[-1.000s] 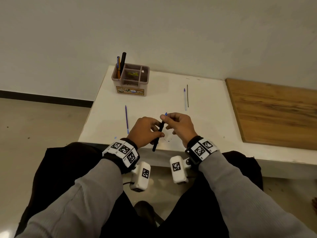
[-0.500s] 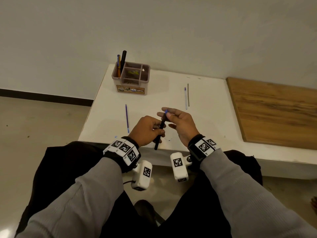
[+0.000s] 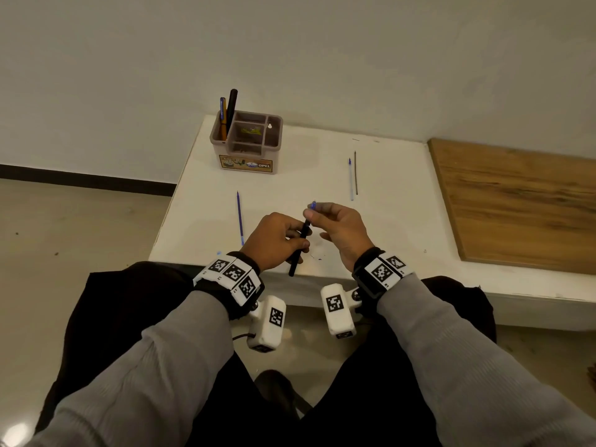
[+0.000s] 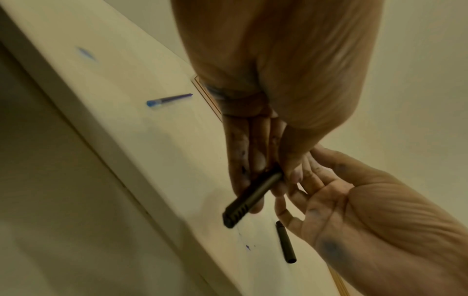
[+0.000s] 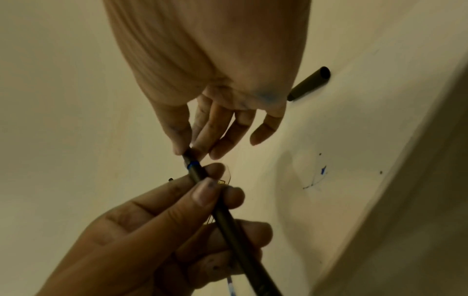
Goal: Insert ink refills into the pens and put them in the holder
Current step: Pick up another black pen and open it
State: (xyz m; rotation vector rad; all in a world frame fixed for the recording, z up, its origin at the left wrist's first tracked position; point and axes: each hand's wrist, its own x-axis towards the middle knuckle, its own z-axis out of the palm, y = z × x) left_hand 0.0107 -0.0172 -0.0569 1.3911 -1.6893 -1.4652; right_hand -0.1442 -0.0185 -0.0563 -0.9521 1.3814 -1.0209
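Pen barrel: our left hand (image 3: 277, 238) wraps its fingers (image 5: 202, 192) round the black pen barrel (image 3: 300, 250), tilting it with the open end up toward our right hand, we judge so the refill can slide straight down the bore
Refill: the blue refill (image 3: 312, 206) stands mostly inside the barrel, only its blue tip showing above; our right hand (image 3: 338, 230) pinches that tip between thumb and forefinger, the other fingers spread loose
Pose: both wrists hover over the near edge of the white surface (image 3: 387, 221), hands close together, palms turned inward
Cap piece: a short black tube (image 4: 285, 242) lies on the surface under our right hand, probably kept close for closing the pen
Spares: one blue refill (image 3: 239, 217) lies to the left, two thinner ones (image 3: 353, 175) farther right
Holder: the brown holder (image 3: 246, 146) sits at the far left corner, well apart, two pens (image 3: 227, 112) already standing in it
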